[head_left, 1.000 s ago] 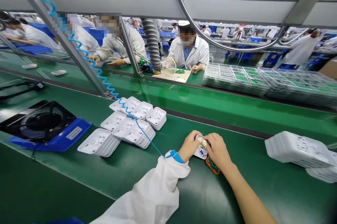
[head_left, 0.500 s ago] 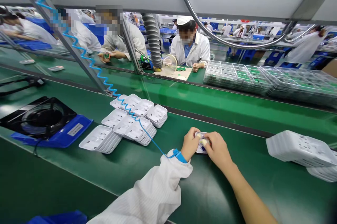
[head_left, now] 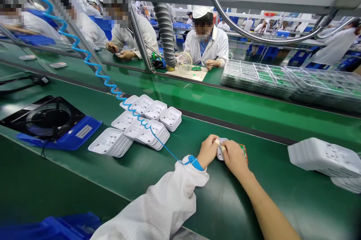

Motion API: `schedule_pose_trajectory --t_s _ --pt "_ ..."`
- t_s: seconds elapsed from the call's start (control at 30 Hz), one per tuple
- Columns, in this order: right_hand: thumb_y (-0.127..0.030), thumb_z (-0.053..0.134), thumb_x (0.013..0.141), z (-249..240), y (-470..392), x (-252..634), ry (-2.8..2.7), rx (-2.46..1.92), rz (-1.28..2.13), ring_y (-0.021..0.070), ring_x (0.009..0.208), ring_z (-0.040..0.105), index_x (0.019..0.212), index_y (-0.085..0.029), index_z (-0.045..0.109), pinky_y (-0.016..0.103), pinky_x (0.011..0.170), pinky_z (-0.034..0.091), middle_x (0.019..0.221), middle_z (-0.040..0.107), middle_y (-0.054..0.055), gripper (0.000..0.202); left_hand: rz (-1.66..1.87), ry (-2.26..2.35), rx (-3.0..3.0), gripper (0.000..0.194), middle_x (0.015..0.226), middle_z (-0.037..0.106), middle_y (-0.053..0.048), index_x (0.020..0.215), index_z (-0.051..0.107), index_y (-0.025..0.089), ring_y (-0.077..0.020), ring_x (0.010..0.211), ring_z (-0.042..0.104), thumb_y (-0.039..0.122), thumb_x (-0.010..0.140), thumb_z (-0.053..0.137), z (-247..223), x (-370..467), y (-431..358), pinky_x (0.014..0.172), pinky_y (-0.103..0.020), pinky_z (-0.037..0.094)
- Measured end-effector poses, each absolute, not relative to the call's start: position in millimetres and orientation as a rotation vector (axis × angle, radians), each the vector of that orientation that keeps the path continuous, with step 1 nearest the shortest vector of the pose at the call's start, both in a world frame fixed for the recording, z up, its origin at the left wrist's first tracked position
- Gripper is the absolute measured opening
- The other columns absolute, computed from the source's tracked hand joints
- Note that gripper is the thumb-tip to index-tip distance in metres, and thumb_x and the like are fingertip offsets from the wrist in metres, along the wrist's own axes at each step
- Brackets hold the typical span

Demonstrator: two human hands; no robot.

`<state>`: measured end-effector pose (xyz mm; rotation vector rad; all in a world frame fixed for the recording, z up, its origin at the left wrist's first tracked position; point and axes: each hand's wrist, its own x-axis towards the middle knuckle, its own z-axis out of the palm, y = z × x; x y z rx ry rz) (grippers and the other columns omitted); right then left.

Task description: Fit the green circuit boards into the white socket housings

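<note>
Case (head_left: 221, 155) is pinched by left hand (head_left: 208, 151) and right hand (head_left: 235, 158); 1 board (head_left: 244, 150) shows just right of the right hand.

Bright, fairly even white light leaves pale glare on the glossy green work surface (head_left: 282, 183). Wide-angle distortion stretches the stacked white casings (head_left: 316, 155) at far right; mosaic blocks obscure several co-workers' heads (head_left: 117, 12).

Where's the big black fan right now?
In the head view, the black fan lies at the left, overlapping a blue packet on the green worktop, left of the stacked white covers.
</note>
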<state>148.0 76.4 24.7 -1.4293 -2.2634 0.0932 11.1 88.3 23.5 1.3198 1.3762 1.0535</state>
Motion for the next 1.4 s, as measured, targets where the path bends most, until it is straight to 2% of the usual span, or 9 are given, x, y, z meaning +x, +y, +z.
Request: schedule_pose_trajectory --t_s 0.23,0.57,0.77,0.87,1.0,1.17,1.3,1.4 --pt "-0.017 0.038 0.083 22.5 79.1 149.2 -2.235 -1.424 0.15 0.0183 0.073 0.049 0.079 -0.02 0.05 0.029 0.066 0.034 0.077 0.054 0.003 0.012 1.054 1.389 1.354 0.015 0.076 0.063 0.001 0.088 0.059 0.019 -0.0134 0.075 0.059 0.024 0.082 0.046 24.9 11.3 87.7 0.067 -0.024 0.048" --pt "-0.013 0.035 0.081 20.4 78.4 145.9 -2.323 -1.311 0.136 0.0193 0.073 0.045 0.08 -0.019 0.05 0.03 0.068 0.034 0.077 0.052 0.005 0.016 1.04 1.465 1.42 0.016 0.085 0.065 -0.001 0.087 0.059 0.019 -0.0147 0.082 0.059 0.018 0.081 0.044 28.8 9.8 86.6 0.075 -0.026 0.046" --pt "-0.016 0.034 0.086 19.3 77.6 145.2 -2.363 -1.31 0.095 0.0194 0.073 0.045 0.078 -0.018 0.052 0.031 0.068 0.033 0.076 0.053 0.006 0.02 0.991 1.509 1.525 0.016 0.09 0.064 -0.002 0.09 0.058 0.019 -0.0162 0.085 0.059 0.017 0.079 0.046 28.8 9.8 84.6 0.077 -0.028 0.045" --pt "-0.022 0.038 0.089 21.3 74.4 149.4 -2.322 -1.299 0.131 0.0193 0.078 0.047 0.086 -0.018 0.056 0.032 0.072 0.034 0.082 0.056 0.006 0.019 1.012 1.476 1.502 0.018 0.091 0.065 -0.002 0.092 0.058 0.018 -0.0159 0.085 0.059 0.017 0.08 0.045 24.8 6.5 87.8 0.077 -0.027 0.046" --pt "-0.029 0.044 0.089 23.4 67.5 155.5 -2.295 -1.341 0.008 0.0215 0.087 0.046 0.096 -0.017 0.058 0.033 0.076 0.034 0.092 0.057 0.008 0.019 1.061 1.497 1.497 0.02 0.094 0.065 -0.003 0.096 0.058 0.018 -0.0158 0.087 0.059 0.018 0.082 0.043 23.3 -0.1 93.9 0.078 -0.027 0.046" --pt "-0.024 0.044 0.089 23.2 64.4 155.7 -2.329 -1.388 -0.085 0.0206 0.081 0.046 0.087 -0.015 0.059 0.033 0.075 0.034 0.083 0.056 0.008 0.018 1.035 1.47 1.576 0.023 0.096 0.065 -0.002 0.098 0.058 0.019 -0.0156 0.089 0.059 0.016 0.081 0.043 31.5 -4.3 94.6 0.081 -0.027 0.046" --pt "-0.03 0.051 0.086 23.7 66.8 156.6 -2.303 -1.473 -0.088 0.021 0.08 0.046 0.079 -0.018 0.056 0.034 0.072 0.033 0.079 0.056 0.006 0.014 0.965 1.387 1.71 0.026 0.1 0.065 -0.003 0.101 0.058 0.018 -0.0163 0.092 0.058 0.015 0.081 0.041 43.4 -5.5 90.1 0.084 -0.029 0.045" --pt "-0.038 0.062 0.076 23.7 69.8 160.4 -2.159 -1.658 -0.068 0.0237 0.083 0.048 0.087 -0.018 0.053 0.035 0.071 0.033 0.088 0.057 0.008 0.025 0.946 1.3 1.836 0.027 0.103 0.063 -0.004 0.102 0.058 0.018 -0.0173 0.096 0.058 0.016 0.08 0.042 50.1 -5.5 87.1 0.087 -0.03 0.044"
